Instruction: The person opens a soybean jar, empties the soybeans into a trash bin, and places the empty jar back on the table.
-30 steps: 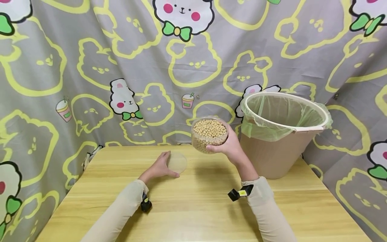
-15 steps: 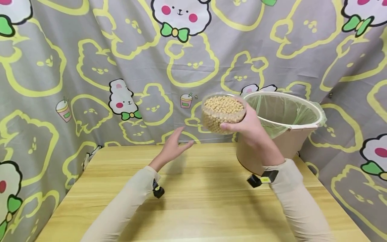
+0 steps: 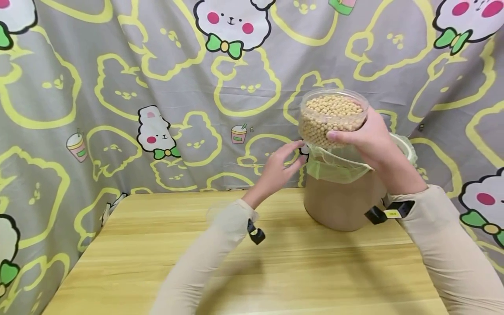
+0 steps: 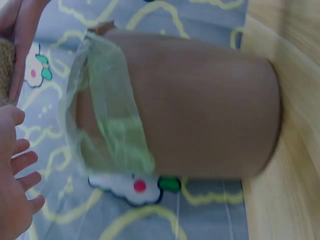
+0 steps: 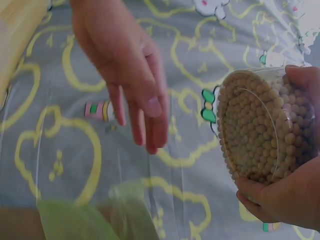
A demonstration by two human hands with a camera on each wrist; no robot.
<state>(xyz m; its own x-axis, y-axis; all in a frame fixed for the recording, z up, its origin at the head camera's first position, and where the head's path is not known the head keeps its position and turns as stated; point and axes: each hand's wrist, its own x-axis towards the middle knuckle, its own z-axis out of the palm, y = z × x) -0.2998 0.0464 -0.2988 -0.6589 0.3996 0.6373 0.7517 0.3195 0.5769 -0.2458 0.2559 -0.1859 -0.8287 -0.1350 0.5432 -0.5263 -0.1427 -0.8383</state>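
Observation:
My right hand (image 3: 374, 140) grips a round clear plastic tub (image 3: 320, 131) from its right side, thumb across the front. Pale, dried soybeans (image 3: 334, 106) fill the tub close to its rim. It is held up over the near left rim of a trash bin, almost level. To the left and a little below, my left hand (image 3: 275, 171) reaches toward the tub with fingers extended, holding nothing. The right wrist view shows a gap between the left hand (image 5: 132, 85) and the tub (image 5: 255, 130). A clear round lid (image 3: 214, 212) lies on the table, partly behind my left sleeve.
The beige trash bin (image 3: 338, 205) stands at the table's back right. A thin green liner bag (image 3: 328, 171) folds over its rim. A patterned grey curtain (image 3: 177, 65) hangs behind the wooden table (image 3: 157, 245).
The tub has gone up and to the right in my right hand, over the bin's rim. My left hand has left the lid on the table and moved right, toward the tub.

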